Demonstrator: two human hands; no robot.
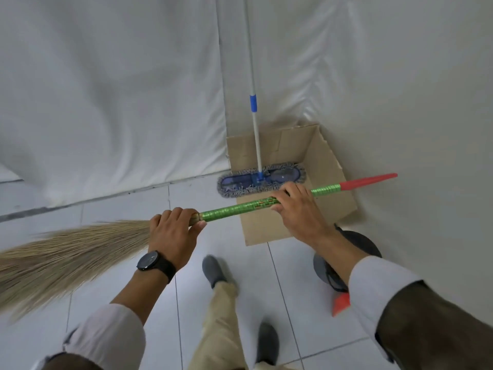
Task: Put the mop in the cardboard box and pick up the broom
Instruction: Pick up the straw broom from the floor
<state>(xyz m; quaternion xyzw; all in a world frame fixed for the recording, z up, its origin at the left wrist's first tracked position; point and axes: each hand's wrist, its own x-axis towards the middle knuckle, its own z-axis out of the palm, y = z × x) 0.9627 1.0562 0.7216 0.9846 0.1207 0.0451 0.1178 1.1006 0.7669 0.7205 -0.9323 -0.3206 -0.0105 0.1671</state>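
Note:
I hold the broom [234, 209] level in both hands above the floor. Its green wrapped handle runs to a red tip at the right, and its straw bristles fan out to the left. My left hand [173, 225] grips where handle meets bristles. My right hand [296, 206] grips the handle further right, over the cardboard box [330, 166]. The mop [260, 180] stands in the open box in the corner. Its blue flat head lies across the box's near rim and sticks out to the left, and its white pole leans up against the wall.
White sheeting covers both walls of the corner. A dark round base [357, 247] with a red piece [341, 303] sits on the tiled floor right of the box, partly behind my right arm. My legs and grey shoes [213, 268] are below.

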